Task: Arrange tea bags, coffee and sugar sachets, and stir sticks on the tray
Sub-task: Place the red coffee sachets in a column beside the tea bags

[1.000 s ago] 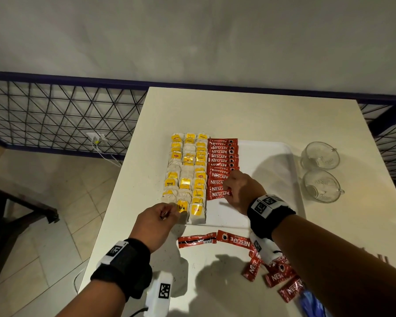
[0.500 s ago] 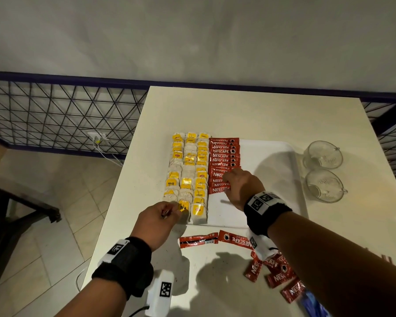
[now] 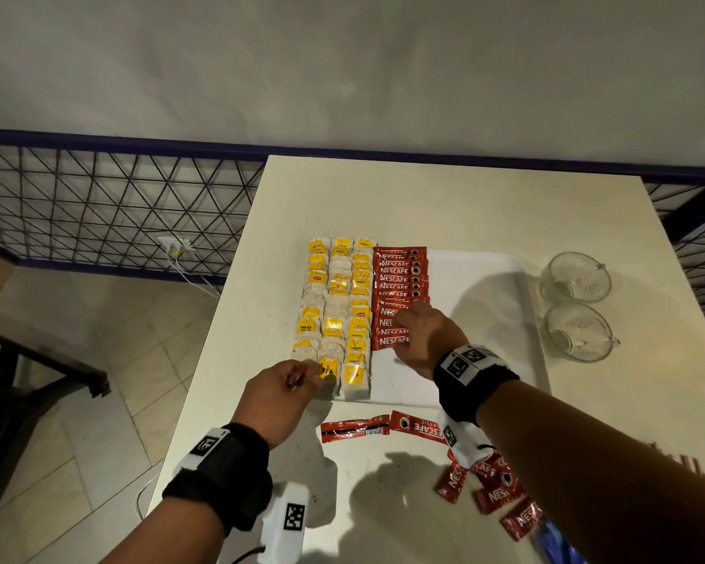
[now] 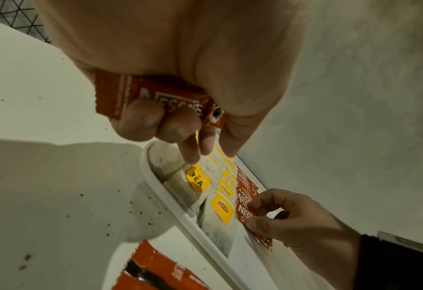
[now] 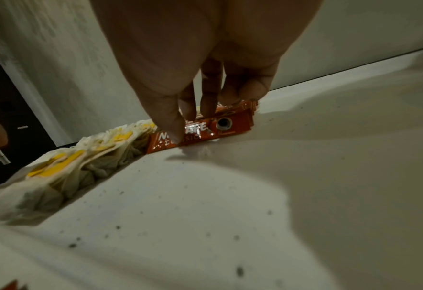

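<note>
1. Since a second ago the right hand (image 3: 426,339) has crept a little up the red row on the tray (image 3: 481,278), toward its far end; the left hand (image 3: 279,394) has scarcely stirred at the tray's near left corner.
2. The right grip is nearly closed: thumb and fingertips (image 5: 175,127) pinch and press the nearest coffee sachets (image 3: 399,295) of the row, squaring them against the tea bags (image 3: 336,315).
3. The left grip is curled tight round a spare sachet (image 4: 155,98), with its first fingers poking down at the front tea bags.
4. I'd judge the sachets light, thin and crinkly, with a glossy film that slides easily. They are best nipped at the crimped ends or nudged along a long edge, gently, or the overlapped row will fan out.
5. The tea bags look soft, papery and easily torn, so take them by the yellow tags.
6. The sachets are red with white lettering and a dark cup mark, lapped like tiles just right of three columns of tea bags.
7. More loose sachets (image 3: 416,427) lie on the counter (image 3: 424,205) near the tray's front edge.
</note>
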